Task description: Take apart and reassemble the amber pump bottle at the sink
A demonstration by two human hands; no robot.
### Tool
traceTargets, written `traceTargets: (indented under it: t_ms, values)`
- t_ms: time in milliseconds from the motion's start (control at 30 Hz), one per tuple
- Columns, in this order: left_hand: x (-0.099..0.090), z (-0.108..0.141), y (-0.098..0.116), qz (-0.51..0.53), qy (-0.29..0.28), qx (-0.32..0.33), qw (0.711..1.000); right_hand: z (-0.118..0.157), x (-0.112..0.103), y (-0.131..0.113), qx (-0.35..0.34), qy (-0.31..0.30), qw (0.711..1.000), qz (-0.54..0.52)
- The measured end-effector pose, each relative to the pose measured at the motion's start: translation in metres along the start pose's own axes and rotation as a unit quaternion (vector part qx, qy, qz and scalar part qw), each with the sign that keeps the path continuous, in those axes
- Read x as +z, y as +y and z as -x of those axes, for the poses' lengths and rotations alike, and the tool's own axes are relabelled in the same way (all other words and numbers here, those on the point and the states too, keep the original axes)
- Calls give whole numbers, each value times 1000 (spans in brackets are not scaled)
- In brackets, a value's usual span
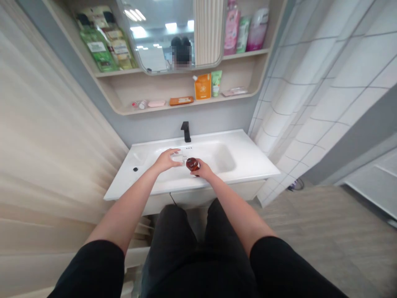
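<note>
White basin counter (257, 159) near, both hands above bowl. Left hand (164, 162): thumb and fingers part-curled round clear container (178, 158). Right hand (205, 170), just right: wrapped on brown bottle (192, 164). Step seemingly lining up necks; calls for steady aim. Contact, contents unclear; palm-side fingers hidden. Far: black faucet (186, 132).

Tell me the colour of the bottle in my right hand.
The bottle is reddish brown, best seen in the head view.

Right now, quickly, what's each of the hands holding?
Left hand: closed, holding a clear container.
Right hand: closed, holding a brown bottle.
</note>
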State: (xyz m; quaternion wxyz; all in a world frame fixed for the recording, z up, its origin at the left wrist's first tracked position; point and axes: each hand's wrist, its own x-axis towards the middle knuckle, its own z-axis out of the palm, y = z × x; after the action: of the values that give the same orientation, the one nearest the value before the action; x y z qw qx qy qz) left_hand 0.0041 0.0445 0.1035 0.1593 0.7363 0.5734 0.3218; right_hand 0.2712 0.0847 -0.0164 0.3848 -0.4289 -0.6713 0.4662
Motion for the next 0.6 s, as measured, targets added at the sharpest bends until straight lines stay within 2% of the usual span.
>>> traceTargets:
  t_ms: [600]
  values:
    - [-4,-1,5,-3,-8,7,1000,-1,-1,1,-12,3,1000,21]
